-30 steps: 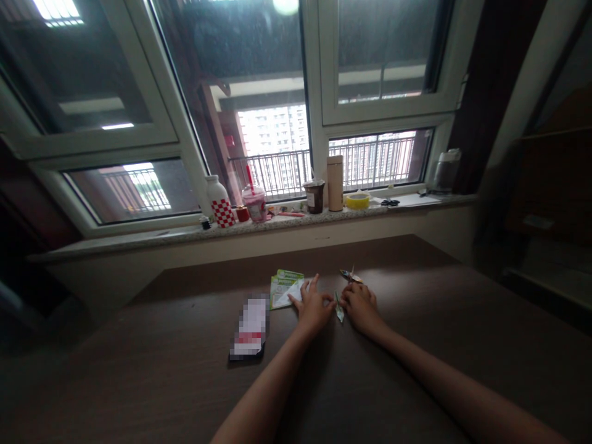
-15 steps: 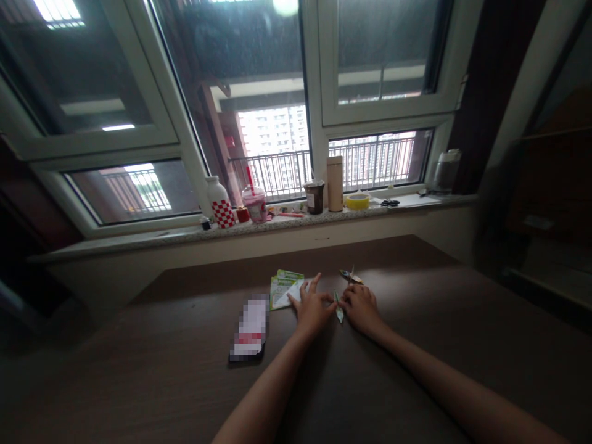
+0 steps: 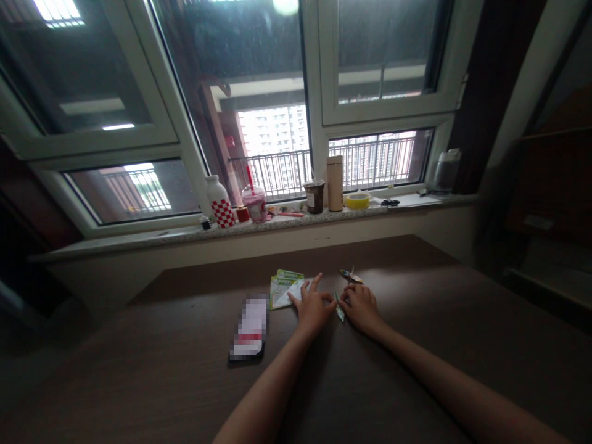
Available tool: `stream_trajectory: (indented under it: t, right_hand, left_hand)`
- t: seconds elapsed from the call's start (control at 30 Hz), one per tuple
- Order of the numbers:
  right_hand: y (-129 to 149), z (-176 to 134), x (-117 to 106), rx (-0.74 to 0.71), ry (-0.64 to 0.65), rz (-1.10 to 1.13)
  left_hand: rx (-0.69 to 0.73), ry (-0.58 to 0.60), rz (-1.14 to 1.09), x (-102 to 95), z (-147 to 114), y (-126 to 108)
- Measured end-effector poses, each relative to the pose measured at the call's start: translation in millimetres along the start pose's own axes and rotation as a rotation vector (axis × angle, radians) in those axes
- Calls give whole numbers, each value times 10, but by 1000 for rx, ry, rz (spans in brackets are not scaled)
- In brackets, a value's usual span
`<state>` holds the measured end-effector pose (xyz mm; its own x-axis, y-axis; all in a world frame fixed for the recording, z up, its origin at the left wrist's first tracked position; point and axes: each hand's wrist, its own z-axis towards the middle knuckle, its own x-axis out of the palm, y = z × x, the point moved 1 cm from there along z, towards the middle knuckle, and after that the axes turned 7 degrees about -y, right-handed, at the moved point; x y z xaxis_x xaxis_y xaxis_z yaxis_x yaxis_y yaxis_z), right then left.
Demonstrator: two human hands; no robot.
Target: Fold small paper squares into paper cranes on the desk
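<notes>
Between my two hands stands a narrow strip of folded green-and-white paper [image 3: 340, 313]. My left hand [image 3: 314, 308] pinches it from the left with thumb and index finger, while the other fingers spread over a fanned stack of green-and-white printed sheets [image 3: 280, 290]. From the other side my right hand [image 3: 361, 306] grips the folded paper, its fingers curled together. Just beyond the right hand lies a small folded paper piece [image 3: 352, 277] with pointed ends, partly yellowish. Finger contact on the paper is partly hidden.
A phone [image 3: 250, 327] with a blurred screen lies left of the hands on the brown table [image 3: 185, 382]. Along the windowsill [image 3: 287, 223] stand a checkered bottle [image 3: 222, 203], a pink drink cup [image 3: 255, 203], a dark cup [image 3: 315, 197], a tan flask [image 3: 335, 184] and yellow tape [image 3: 357, 201].
The lower end of the folded paper has shifted very slightly. Both hands keep nearly the same place and grip.
</notes>
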<state>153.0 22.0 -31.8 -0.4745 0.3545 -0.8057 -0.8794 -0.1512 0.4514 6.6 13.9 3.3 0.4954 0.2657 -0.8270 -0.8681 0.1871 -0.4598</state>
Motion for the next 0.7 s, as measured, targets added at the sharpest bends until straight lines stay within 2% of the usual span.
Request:
stream_trajectory:
  t: [0.3,0.53,0.7]
  right_hand:
    - [4,8,-11,8,32,-22]
    - [20,16,-27,35,28,-18]
    - [12,7,-49,52,6,52]
  left_hand:
    - [-36,-4,5,32,-17,28]
    - [-10,-21,9,29,-52,20]
    - [-23,-3,4,16,-47,23]
